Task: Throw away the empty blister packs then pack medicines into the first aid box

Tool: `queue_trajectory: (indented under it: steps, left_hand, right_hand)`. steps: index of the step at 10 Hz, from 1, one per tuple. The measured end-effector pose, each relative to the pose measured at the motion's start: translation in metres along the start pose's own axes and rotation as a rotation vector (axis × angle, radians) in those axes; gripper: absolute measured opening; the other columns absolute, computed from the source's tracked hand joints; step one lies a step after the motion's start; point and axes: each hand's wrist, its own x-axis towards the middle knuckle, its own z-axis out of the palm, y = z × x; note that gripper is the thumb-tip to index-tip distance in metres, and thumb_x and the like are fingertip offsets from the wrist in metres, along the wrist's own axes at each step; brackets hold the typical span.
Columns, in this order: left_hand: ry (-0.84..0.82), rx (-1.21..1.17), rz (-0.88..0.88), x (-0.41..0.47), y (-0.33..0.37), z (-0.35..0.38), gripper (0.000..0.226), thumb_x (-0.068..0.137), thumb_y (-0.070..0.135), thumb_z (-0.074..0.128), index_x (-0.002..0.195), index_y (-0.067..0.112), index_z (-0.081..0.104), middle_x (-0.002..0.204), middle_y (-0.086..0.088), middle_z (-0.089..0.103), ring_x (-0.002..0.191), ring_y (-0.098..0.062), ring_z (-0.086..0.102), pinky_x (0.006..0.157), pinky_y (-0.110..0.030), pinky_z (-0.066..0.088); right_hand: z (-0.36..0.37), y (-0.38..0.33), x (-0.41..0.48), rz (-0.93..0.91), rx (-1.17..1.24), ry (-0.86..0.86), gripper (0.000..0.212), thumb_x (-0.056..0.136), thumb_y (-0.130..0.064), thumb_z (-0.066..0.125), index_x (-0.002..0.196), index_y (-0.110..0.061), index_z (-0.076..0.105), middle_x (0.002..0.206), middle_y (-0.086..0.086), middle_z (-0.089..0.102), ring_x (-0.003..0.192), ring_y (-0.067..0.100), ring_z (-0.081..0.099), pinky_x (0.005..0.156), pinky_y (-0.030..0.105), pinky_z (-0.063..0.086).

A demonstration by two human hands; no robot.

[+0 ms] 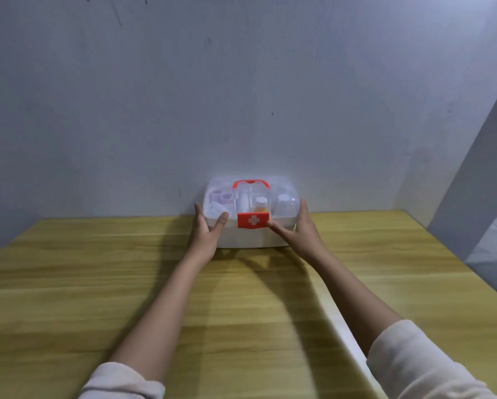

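Against the wall, at back of the wooden surface (126, 283), the first aid box (251, 237) is sitting w/ clear lid shut, bottles showing inside. Left hand (205, 233) and right hand (299, 231) are pressing its two sides, fingers spread, thumbs flanking the red latch (253, 220).

Table (97, 283): wood-grain top, yellowish-brown, planks running left to right, far edge meeting the wall (241, 82). Wall: pale grey-white, matte, a few dark scuffs near the top left and one small dark speck right of centre. At right, a second pale panel (483, 156) slants upward; beside it a patch of light floor (491, 254).
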Motion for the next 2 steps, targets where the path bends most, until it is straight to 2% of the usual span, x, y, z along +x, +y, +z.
queue_trajectory:
  steps: [1, 2]
  left_hand:
    - [-0.003, 0.054, -0.033, -0.015, 0.002, 0.003, 0.073, 0.092, 0.039, 0.052, 0.148, 0.005, 0.02, 0.151, -0.016, 0.031, 0.14, -0.029, 0.03, 0.114, -0.036, 0.026]
    - [-0.088, 0.296, -0.092, -0.046, -0.016, 0.005, 0.073, 0.093, 0.046, 0.047, 0.148, 0.005, 0.021, 0.154, -0.018, 0.024, 0.142, -0.028, 0.026, 0.115, -0.034, 0.023]
  right_hand:
    - [0.001, 0.006, -0.013, 0.048, -0.027, -0.015, 0.061, 0.084, -0.036, 0.064, 0.134, -0.02, 0.034, 0.136, 0.003, 0.048, 0.125, 0.018, 0.047, 0.095, 0.026, 0.041]
    - [0.005, 0.028, -0.04, 0.081, -0.348, -0.092, 0.05, 0.09, -0.038, 0.053, 0.13, -0.009, 0.041, 0.141, 0.013, 0.041, 0.131, 0.025, 0.038, 0.109, 0.033, 0.032]
